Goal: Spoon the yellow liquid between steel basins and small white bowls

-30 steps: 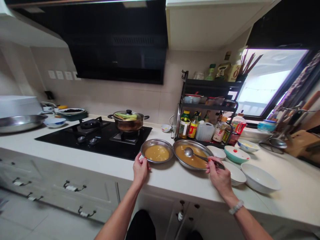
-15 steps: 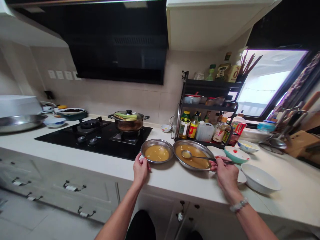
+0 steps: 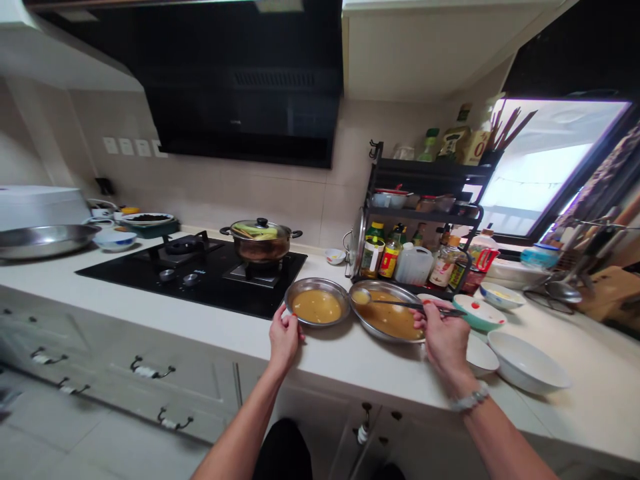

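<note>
Two steel plates of yellow-brown liquid sit side by side on the white counter: a smaller plate (image 3: 317, 306) on the left and a larger plate (image 3: 387, 313) on the right. My left hand (image 3: 284, 335) grips the near rim of the smaller plate. My right hand (image 3: 443, 332) is closed on the handle of a metal spoon (image 3: 395, 301). The spoon's bowl is filled and hangs over the left edge of the larger plate, close to the smaller one.
A black hob (image 3: 200, 275) with a lidded pot (image 3: 261, 240) lies behind the plates. A black rack (image 3: 420, 220) of bottles stands at the right rear. White bowls (image 3: 527, 360) and a green bowl (image 3: 479, 312) sit right of my hand. A wide steel pan (image 3: 43, 239) rests far left.
My right hand has drawn the spoon out of the larger plate's middle and carried it leftward, filled, to that plate's left edge. My left hand has stayed on the smaller plate's rim.
</note>
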Motion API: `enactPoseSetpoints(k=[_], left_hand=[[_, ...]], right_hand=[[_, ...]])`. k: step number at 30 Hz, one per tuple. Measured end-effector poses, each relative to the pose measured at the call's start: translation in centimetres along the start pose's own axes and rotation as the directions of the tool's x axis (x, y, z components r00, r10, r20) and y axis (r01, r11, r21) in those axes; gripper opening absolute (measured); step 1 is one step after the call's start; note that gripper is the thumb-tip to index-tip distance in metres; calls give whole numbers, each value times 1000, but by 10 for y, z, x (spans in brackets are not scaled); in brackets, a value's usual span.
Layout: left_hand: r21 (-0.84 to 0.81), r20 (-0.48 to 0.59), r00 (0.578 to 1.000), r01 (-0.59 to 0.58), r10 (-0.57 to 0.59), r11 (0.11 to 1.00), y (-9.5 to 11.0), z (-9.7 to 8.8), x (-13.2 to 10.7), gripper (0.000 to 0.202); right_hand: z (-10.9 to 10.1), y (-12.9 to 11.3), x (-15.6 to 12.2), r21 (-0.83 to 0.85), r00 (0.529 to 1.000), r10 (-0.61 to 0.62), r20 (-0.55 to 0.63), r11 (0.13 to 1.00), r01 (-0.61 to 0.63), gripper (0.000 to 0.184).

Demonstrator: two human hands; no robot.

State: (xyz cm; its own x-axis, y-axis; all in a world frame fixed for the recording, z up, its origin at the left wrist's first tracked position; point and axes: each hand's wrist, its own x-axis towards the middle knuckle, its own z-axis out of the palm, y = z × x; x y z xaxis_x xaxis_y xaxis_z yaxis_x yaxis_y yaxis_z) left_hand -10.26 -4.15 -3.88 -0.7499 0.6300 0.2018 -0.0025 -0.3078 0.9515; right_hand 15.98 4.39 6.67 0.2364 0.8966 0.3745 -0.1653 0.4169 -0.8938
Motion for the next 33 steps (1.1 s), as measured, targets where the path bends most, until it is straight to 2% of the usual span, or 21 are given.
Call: enactPoseSetpoints(k=[3, 7, 11, 14, 16, 18, 20, 26, 29, 33], left_hand=[[-4, 1, 1000, -6, 6, 1000, 1, 0, -1, 54], [-7, -3, 1000, 4, -4, 1000, 3, 1, -1, 55], [-2, -3, 1000, 21, -21, 1000, 6, 1, -1, 54], [9, -4, 1000, 16, -16, 1000, 6, 2, -1, 54], [9, -3, 1000, 13, -13, 1000, 5, 1, -1, 54], [7, 0, 1000, 8, -8, 1000, 4, 1, -1, 53], [10, 1, 1000, -2, 2, 1000, 2, 0, 0, 53], [13, -6, 1000, 2, -2, 1000, 0, -1, 1, 54], [5, -8, 1000, 16, -16, 1000, 2, 0, 0, 57], [23, -4, 1000, 22, -22, 999, 5, 0, -1, 57]], right_hand=[[17, 3, -6, -1, 998, -35, 51, 999, 35, 33], [32, 10, -22, -33, 965, -136, 224, 989, 146, 32], [33, 9, -36, -55, 868, -309, 389, 932, 357, 23], [24, 7, -37, -40, 766, -425, 482, 863, 504, 18], [14, 7, -33, -54, 726, -468, 503, 822, 567, 18], [4, 10, -28, -114, 742, -481, 467, 799, 590, 18], [-7, 13, -23, -206, 788, -465, 404, 793, 574, 19], [-30, 23, -20, -372, 897, -316, 310, 828, 420, 31], [-37, 27, -17, -372, 950, -206, 235, 884, 284, 37], [-40, 32, -5, -260, 995, -70, 68, 962, 85, 41]])
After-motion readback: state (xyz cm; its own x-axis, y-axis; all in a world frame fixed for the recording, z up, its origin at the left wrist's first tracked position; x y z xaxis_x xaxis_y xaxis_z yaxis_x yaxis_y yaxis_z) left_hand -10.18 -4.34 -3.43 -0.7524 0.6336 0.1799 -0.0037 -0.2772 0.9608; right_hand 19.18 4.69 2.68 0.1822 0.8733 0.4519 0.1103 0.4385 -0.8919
